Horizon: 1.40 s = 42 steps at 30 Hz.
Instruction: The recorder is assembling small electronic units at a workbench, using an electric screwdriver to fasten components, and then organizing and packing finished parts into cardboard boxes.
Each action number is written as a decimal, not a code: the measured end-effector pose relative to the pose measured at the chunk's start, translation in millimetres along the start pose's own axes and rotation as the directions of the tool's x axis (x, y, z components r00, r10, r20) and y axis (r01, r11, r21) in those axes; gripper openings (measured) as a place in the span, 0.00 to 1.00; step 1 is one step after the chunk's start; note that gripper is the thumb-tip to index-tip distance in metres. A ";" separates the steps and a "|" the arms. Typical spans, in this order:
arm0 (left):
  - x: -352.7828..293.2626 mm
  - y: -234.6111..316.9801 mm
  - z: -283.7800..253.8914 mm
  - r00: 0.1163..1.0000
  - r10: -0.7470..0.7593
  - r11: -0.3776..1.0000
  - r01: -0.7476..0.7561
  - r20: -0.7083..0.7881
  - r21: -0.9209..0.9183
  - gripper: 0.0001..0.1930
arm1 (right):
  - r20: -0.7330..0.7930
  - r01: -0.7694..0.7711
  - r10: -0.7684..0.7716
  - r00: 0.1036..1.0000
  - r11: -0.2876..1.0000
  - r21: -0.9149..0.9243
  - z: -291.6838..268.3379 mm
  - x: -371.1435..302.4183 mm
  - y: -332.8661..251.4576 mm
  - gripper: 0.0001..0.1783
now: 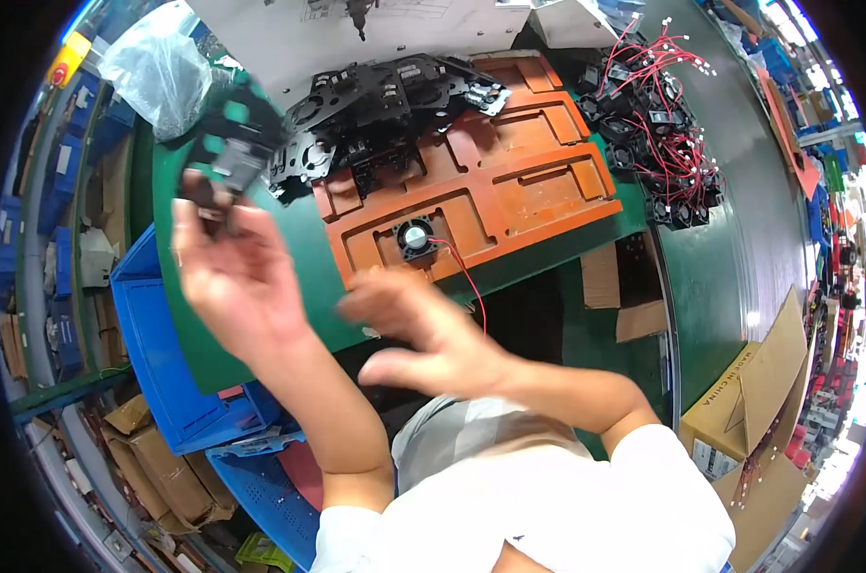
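Note:
My left hand [237, 272] is raised at the left of the workbench. Its fingertips pinch the lower end of a black bracket plate [234, 143] with cut-outs, smeared by motion. My right hand [419, 334] hovers in front of the orange fixture [538, 222], blurred, its thumb apart from the fingers and nothing visible in it. Closest to it is a small black cooling fan [415, 238] with a pale round hub, lying in a recess of the fixture. The fan's red wire [473, 277] trails over the front edge toward my right forearm.
Black metal plates [357, 119] are heaped on the fixture's back left. Several fans with red wires [657, 143] lie piled at the right. A clear plastic bag [156, 72] sits at the far left. Blue bins [156, 353] and a cardboard box [739, 406] flank the bench.

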<state>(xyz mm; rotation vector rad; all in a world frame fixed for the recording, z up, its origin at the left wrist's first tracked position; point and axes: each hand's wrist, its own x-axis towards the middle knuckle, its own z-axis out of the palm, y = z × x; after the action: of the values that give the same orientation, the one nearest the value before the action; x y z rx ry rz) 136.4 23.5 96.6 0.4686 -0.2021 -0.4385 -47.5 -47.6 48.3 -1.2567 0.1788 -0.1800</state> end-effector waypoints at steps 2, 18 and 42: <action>30.4 22.7 -3.1 0.998 0.058 0.997 -0.056 0.036 -0.060 0.13 | 0.187 -0.167 0.117 0.975 0.944 0.285 35.4 -1.2 37.5 0.47; 100.8 131.7 -11.8 0.959 0.282 0.946 -0.285 0.036 0.155 0.10 | 0.784 -0.867 0.384 0.487 0.317 0.383 87.6 -33.5 85.1 0.47; -105.7 -67.1 -27.2 0.938 -0.279 0.928 0.318 -0.205 0.192 0.09 | -0.319 0.067 -0.100 0.943 0.992 -0.111 -65.7 -10.7 -18.7 0.47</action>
<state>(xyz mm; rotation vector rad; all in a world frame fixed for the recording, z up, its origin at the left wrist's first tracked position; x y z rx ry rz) 26.2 28.1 31.5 0.7615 -0.0073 -0.6753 -73.8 -111.4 46.8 -1.3289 0.4226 -0.4571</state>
